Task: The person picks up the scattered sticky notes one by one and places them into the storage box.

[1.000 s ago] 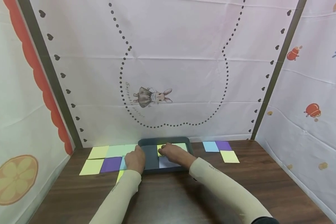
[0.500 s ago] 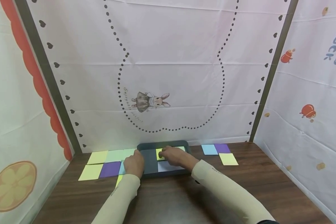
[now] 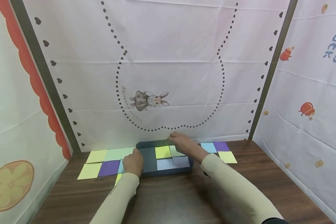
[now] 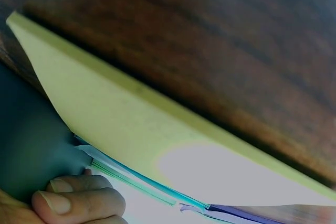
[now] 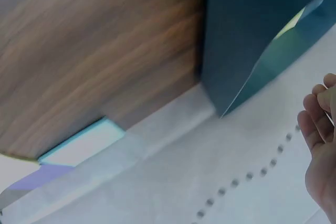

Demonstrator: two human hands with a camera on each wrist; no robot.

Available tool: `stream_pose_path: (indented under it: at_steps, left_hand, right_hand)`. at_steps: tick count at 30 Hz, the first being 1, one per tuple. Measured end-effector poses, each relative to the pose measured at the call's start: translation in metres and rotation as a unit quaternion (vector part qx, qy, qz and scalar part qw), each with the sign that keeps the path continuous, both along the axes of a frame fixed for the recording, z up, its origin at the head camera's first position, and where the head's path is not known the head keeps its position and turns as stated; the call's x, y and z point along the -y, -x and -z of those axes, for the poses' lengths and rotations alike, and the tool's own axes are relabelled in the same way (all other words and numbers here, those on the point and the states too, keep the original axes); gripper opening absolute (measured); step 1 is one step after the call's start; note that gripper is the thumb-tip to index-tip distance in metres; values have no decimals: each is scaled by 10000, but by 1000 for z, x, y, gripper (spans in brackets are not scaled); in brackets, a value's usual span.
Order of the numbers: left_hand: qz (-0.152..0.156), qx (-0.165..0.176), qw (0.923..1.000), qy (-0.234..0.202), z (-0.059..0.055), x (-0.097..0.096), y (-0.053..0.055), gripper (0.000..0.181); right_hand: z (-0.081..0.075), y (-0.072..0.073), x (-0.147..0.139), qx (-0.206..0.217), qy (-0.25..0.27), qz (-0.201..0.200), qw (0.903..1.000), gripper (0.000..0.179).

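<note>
A dark blue-grey tray [image 3: 149,157] stands against the backdrop; part of its wall [image 4: 26,129] fills the left side of the left wrist view. My left hand [image 3: 133,162] grips its left end, with curled fingers [image 4: 86,203] at the rim. Inside lie a bright yellow sticky-note pad [image 3: 163,152], a pale green pad [image 3: 176,151] and two pale lavender pads [image 3: 165,164], side by side and overlapping at one edge. Over the tray's back right part my right hand [image 3: 182,143] is raised, its fingers loosely bent and holding nothing.
Left of the tray lie several pads: pale yellow [image 3: 88,171], purple [image 3: 109,168], pale green [image 3: 114,154] and, partly behind the left hand, light blue [image 3: 121,168]. To the right are light blue [image 3: 208,147], purple [image 3: 221,146] and pale yellow [image 3: 227,157] ones.
My right hand has risen off the yellow pad and moved back and right, uncovering the pads in the tray. My left hand has stayed at the tray's left end.
</note>
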State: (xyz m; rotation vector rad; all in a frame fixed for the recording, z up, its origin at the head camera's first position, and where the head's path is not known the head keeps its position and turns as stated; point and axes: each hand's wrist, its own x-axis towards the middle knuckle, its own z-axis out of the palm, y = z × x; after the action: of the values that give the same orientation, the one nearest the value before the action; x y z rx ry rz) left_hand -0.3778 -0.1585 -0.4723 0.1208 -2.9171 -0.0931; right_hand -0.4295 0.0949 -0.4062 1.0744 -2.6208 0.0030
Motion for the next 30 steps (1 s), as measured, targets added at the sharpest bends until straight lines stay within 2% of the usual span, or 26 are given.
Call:
stream_pose_path:
  at_steps: [5,10,12,15,18,22,25,27,30]
  left_hand:
    - [-35,96,9999,-47,-2,0,-3,18]
    - [-35,90,9999,-91,-4,-1,-6,16]
    - [-40,79,9999,-105,-4,-2,-8,16]
    - [-35,119,9999,-76,-5,-3,-11,17]
    - [0,150,9999,1,-5,-3,-9,17]
    - [7,151,9998,154,-6,-2,-7,19]
    - [13,146,9997,219,-6,-2,-5,20]
    - [28,151,9996,249,-5,-1,-3,19]
    - [44,171,9994,301,-5,-1,-1,19]
  right_hand:
    - [-7,8,-29,-144,305,42,9994,37]
    - [-6,11,-61,49,616,473,9970,38]
    - [-3,13,-73,183,687,693,9951,37]
    - [2,20,-91,307,664,794,9942,36]
    - [20,39,-111,338,537,813,9947,34]
    - [23,39,-122,956,364,1287,9864,38]
    - [19,29,-126,1519,335,1698,9731,42]
    - [35,41,-138,1437,279,1769,9733,44]
    - [69,71,-164,1290,270,1729,9761,45]
